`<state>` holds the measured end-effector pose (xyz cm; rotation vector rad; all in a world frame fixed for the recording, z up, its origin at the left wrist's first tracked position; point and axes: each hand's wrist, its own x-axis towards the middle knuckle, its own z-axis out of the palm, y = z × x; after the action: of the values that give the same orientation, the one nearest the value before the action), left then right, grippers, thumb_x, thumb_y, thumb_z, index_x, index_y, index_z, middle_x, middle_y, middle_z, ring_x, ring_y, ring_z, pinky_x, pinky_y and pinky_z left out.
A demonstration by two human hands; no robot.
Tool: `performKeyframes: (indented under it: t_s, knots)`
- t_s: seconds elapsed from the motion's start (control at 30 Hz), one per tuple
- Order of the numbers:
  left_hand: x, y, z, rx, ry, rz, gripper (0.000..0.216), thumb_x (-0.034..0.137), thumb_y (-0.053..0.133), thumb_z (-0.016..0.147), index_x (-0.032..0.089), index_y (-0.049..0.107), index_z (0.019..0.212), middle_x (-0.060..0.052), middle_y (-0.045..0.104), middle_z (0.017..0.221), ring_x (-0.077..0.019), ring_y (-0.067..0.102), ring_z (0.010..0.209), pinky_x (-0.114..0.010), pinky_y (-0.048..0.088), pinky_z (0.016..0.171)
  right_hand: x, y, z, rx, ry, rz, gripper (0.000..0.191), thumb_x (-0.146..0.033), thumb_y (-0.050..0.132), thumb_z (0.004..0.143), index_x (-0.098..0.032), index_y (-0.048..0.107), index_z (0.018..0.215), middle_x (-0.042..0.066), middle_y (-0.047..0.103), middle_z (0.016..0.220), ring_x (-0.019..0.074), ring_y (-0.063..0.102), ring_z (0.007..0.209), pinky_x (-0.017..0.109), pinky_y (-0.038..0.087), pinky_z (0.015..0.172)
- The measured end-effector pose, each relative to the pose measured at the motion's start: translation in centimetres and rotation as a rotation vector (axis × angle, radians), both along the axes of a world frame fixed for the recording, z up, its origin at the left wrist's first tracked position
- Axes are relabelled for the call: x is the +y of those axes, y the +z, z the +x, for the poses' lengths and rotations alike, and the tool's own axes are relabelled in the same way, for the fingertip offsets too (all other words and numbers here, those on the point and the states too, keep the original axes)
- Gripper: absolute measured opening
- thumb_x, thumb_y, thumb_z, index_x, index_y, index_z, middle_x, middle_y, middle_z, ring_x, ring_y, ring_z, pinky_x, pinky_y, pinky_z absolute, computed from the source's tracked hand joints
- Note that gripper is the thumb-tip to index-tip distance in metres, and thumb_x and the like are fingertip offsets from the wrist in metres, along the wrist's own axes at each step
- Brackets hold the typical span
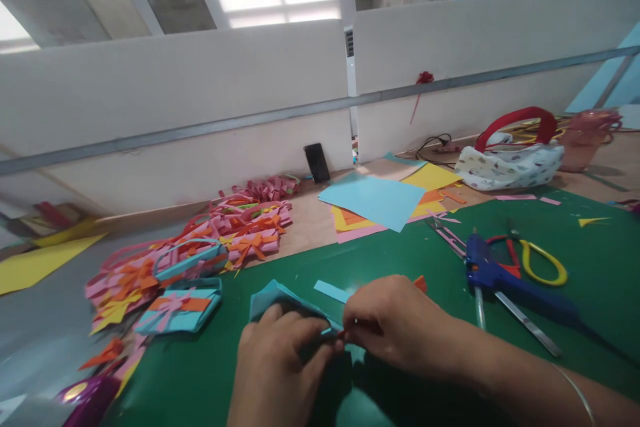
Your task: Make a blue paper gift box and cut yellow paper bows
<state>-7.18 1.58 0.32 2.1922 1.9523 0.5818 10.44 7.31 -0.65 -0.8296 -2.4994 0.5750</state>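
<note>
My left hand and my right hand meet over a folded blue paper piece on the green mat. Both hands have their fingers closed on the piece, the left gripping it from below, the right pinching at its right edge, where a bit of red or orange shows between the fingertips. A loose blue paper strip lies just behind the hands. A small orange scrap sits behind my right hand.
A blue glue gun, yellow-handled scissors and a metal ruler lie on the right. Coloured paper sheets are stacked behind. Several finished paper baskets pile up on the left. A phone leans on the partition; a bag sits far right.
</note>
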Motion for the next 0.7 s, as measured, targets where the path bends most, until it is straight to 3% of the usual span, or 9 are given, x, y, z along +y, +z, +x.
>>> performKeyframes:
  t_s: [0.2,0.27,0.33,0.4,0.47,0.57,0.63,0.7]
  knots:
    - [-0.1,0.3,0.3,-0.115,-0.001,0.005,0.016,0.026,0.060,0.071,0.033,0.072,0.079,-0.002,0.071,0.086,-0.0268,0.059,0.087,-0.038,0.042,0.072,0.1,0.0,-0.2,-0.051,-0.055,0.198,0.013,-0.021,0.060,0.079,-0.019,0.064,0.067,0.000,0.066,0.062,0.0147,0.059,0.058,0.024,0.036,0.052]
    - [0.0,0.3,0.2,-0.178,0.042,0.052,0.014,0.026,0.059,0.071,0.030,0.073,0.072,-0.003,0.071,0.079,-0.0261,0.060,0.083,-0.037,0.043,0.072,-0.2,0.7,-0.2,0.079,-0.037,0.387,0.006,-0.022,0.062,0.077,-0.018,0.065,0.075,0.005,0.069,0.075,0.0184,0.061,0.069,0.028,0.042,0.059]
    - [0.1,0.6,0.0,-0.305,0.157,0.132,0.012,0.030,0.061,0.069,0.027,0.073,0.070,-0.003,0.071,0.079,-0.0256,0.060,0.082,-0.035,0.043,0.072,-0.8,1.5,-0.1,0.290,0.038,0.645,0.012,-0.018,0.061,0.077,-0.014,0.065,0.087,0.009,0.068,0.086,0.0209,0.060,0.081,0.033,0.044,0.070]
    - [0.2,1.1,-0.2,-0.495,0.282,0.168,0.016,0.037,0.065,0.067,0.025,0.073,0.074,-0.003,0.071,0.080,-0.0239,0.061,0.080,-0.032,0.044,0.072,-1.4,2.0,-0.1,0.450,0.074,0.802,0.015,-0.011,0.059,0.077,-0.012,0.064,0.092,0.008,0.066,0.081,0.0192,0.058,0.079,0.032,0.045,0.071]
    - [0.2,1.7,0.0,-0.697,0.354,0.131,0.023,0.041,0.067,0.065,0.023,0.072,0.078,-0.002,0.071,0.079,-0.0214,0.060,0.074,-0.029,0.044,0.068,-1.6,2.0,-0.1,0.532,-0.033,0.713,0.016,-0.009,0.059,0.077,-0.013,0.064,0.092,0.007,0.063,0.078,0.0172,0.056,0.074,0.030,0.046,0.067]
    - [0.1,2.1,0.9,-0.893,0.318,0.044,0.023,0.041,0.068,0.064,0.021,0.072,0.074,-0.001,0.070,0.074,-0.0186,0.059,0.069,-0.026,0.045,0.064,-1.2,1.7,-0.5,0.610,-0.229,0.294,0.021,-0.016,0.063,0.076,-0.016,0.061,0.096,0.007,0.060,0.089,0.0169,0.055,0.078,0.028,0.047,0.064]
    - [0.1,1.8,1.8,-0.954,0.295,0.032,0.022,0.040,0.069,0.062,0.020,0.072,0.072,-0.001,0.068,0.069,-0.0180,0.058,0.067,-0.024,0.044,0.061,-0.7,1.6,-0.7,0.616,-0.214,0.087,0.017,-0.017,0.064,0.076,-0.018,0.061,0.092,0.004,0.060,0.086,0.0149,0.054,0.074,0.026,0.046,0.062]
    - [0.2,1.3,2.6,-0.989,0.296,0.034,0.023,0.040,0.070,0.060,0.019,0.072,0.071,-0.001,0.067,0.065,-0.0176,0.057,0.065,-0.023,0.042,0.057,-0.4,1.6,-0.8,0.618,-0.169,0.009,0.010,-0.013,0.063,0.075,-0.019,0.062,0.083,0.001,0.060,0.080,0.0133,0.053,0.072,0.025,0.045,0.063]
